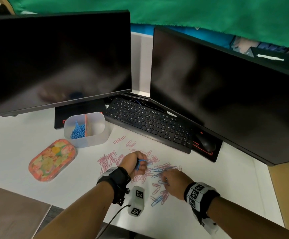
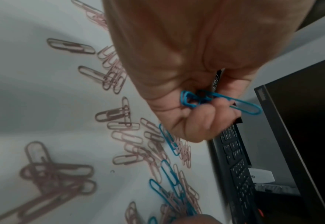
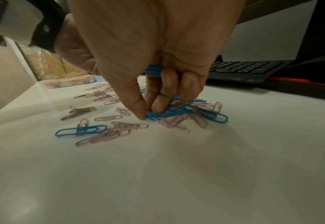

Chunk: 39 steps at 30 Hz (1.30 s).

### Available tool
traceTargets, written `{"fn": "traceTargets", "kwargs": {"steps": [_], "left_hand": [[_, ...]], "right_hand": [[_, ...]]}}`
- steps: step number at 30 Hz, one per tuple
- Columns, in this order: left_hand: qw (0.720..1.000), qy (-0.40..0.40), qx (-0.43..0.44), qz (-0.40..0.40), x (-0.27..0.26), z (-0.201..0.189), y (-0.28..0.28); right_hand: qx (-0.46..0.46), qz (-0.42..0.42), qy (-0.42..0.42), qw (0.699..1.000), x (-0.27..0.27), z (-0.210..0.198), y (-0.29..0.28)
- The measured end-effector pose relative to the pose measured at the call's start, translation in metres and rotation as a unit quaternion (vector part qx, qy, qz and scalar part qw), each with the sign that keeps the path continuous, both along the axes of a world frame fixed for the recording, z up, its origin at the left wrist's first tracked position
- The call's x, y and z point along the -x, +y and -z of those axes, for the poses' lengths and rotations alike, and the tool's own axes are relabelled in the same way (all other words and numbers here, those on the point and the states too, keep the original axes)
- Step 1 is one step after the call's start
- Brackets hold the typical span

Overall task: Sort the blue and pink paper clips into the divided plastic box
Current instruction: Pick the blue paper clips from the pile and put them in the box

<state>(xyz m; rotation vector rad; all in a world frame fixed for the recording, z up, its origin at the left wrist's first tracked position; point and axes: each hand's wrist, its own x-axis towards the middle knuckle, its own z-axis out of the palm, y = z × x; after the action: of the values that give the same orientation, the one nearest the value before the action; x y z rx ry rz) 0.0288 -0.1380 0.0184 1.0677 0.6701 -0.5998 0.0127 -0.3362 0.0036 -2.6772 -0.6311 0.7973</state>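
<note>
Left hand is up off the desk, fingers curled tight around a small bunch of blue paper clips, one loop poking out past the knuckles. Right hand is down in the scatter, thumb and fingertips pinching a blue clip off the white desk, with more blue tucked under its curled fingers. Pink paper clips lie strewn around both hands. Behind, the divided plastic box has blue clips heaped in its left compartment; the right one looks bare, though the frosted wall blurs it. Its floral lid lies just beside. The keyboard legends are too small to read.
</note>
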Motion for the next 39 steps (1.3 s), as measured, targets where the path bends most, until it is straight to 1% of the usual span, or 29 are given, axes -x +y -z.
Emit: {"fn": "traceTargets", "kwargs": {"steps": [3, 5, 8, 11, 13, 14, 15, 16, 17, 18, 19, 20, 21, 23, 24, 26, 27, 28, 32, 33, 34, 35, 36, 37, 39], "left_hand": [[1.0, 0.0, 0.014, -0.009, 0.0, -0.002, 0.002], [1.0, 0.001, 0.017, -0.014, 0.0, -0.002, 0.004], [1.0, -0.005, 0.016, -0.015, -0.001, -0.002, 0.005], [1.0, -0.007, -0.015, 0.004, 0.001, -0.003, 0.004], [0.999, 0.002, -0.04, 0.03, 0.003, -0.002, 0.003], [0.996, -0.002, -0.068, 0.061, 0.003, -0.002, 0.001], [0.987, -0.019, -0.114, 0.114, 0.004, -0.002, -0.001], [0.964, -0.05, -0.177, 0.194, 0.005, -0.003, -0.005], [0.917, -0.091, -0.253, 0.294, 0.008, -0.005, -0.01], [0.848, -0.142, -0.329, 0.391, 0.012, -0.007, -0.015], [0.772, -0.193, -0.388, 0.465, 0.019, -0.008, -0.021], [0.713, -0.229, -0.421, 0.512, 0.025, -0.009, -0.027], [0.675, -0.252, -0.438, 0.538, 0.032, -0.008, -0.032], [0.615, -0.275, -0.46, 0.578, 0.042, -0.005, -0.04], [0.592, -0.275, -0.468, 0.595, 0.045, -0.002, -0.043], [0.57, -0.268, -0.476, 0.614, 0.047, 0.003, -0.046], [0.566, -0.265, -0.479, 0.617, 0.048, 0.005, -0.047], [0.57, -0.262, -0.48, 0.614, 0.05, 0.007, -0.047], [0.597, -0.276, -0.484, 0.577, 0.049, 0.012, -0.042], [0.61, -0.283, -0.483, 0.56, 0.048, 0.012, -0.04], [0.635, -0.285, -0.478, 0.536, 0.046, 0.012, -0.037], [0.666, -0.282, -0.47, 0.507, 0.044, 0.01, -0.033], [0.7, -0.273, -0.459, 0.475, 0.041, 0.009, -0.028], [0.738, -0.26, -0.443, 0.438, 0.039, 0.006, -0.021], [0.82, -0.23, -0.385, 0.355, 0.032, -0.002, -0.006]], "right_hand": [[0.003, -0.015, -0.019, 1.0, -0.002, -0.002, 0.003], [-0.01, -0.001, -0.019, 1.0, -0.003, -0.002, 0.002], [-0.051, 0.049, -0.01, 0.997, -0.003, -0.004, 0.0], [-0.095, 0.114, 0.016, 0.989, -0.007, -0.006, -0.001], [-0.125, 0.162, 0.041, 0.978, -0.011, -0.006, -0.002], [-0.142, 0.185, 0.055, 0.971, -0.012, -0.006, -0.003], [-0.158, 0.207, 0.07, 0.963, -0.014, -0.006, -0.003], [-0.169, 0.227, 0.083, 0.956, -0.015, -0.006, -0.003], [-0.176, 0.243, 0.091, 0.95, -0.016, -0.007, -0.003], [-0.18, 0.255, 0.094, 0.945, -0.017, -0.007, -0.003], [-0.182, 0.258, 0.091, 0.944, -0.018, -0.007, -0.003], [-0.178, 0.253, 0.083, 0.947, -0.019, -0.006, -0.003], [-0.173, 0.247, 0.075, 0.951, -0.02, -0.006, -0.003], [-0.18, 0.249, 0.07, 0.949, -0.021, -0.008, -0.002], [-0.19, 0.254, 0.072, 0.946, -0.021, -0.009, -0.001], [-0.206, 0.266, 0.073, 0.939, -0.021, -0.012, 0.0], [-0.213, 0.273, 0.071, 0.936, -0.021, -0.013, -0.001], [-0.22, 0.281, 0.07, 0.931, -0.021, -0.014, -0.001], [-0.232, 0.304, 0.074, 0.921, -0.021, -0.02, -0.003], [-0.234, 0.305, 0.072, 0.92, -0.021, -0.022, -0.003], [-0.239, 0.309, 0.075, 0.917, -0.022, -0.022, -0.003], [-0.254, 0.318, 0.086, 0.909, -0.024, -0.024, -0.003], [-0.276, 0.334, 0.108, 0.895, -0.025, -0.025, -0.002], [-0.303, 0.355, 0.133, 0.874, -0.027, -0.027, 0.0], [-0.356, 0.4, 0.185, 0.824, -0.03, -0.032, 0.007]]}}
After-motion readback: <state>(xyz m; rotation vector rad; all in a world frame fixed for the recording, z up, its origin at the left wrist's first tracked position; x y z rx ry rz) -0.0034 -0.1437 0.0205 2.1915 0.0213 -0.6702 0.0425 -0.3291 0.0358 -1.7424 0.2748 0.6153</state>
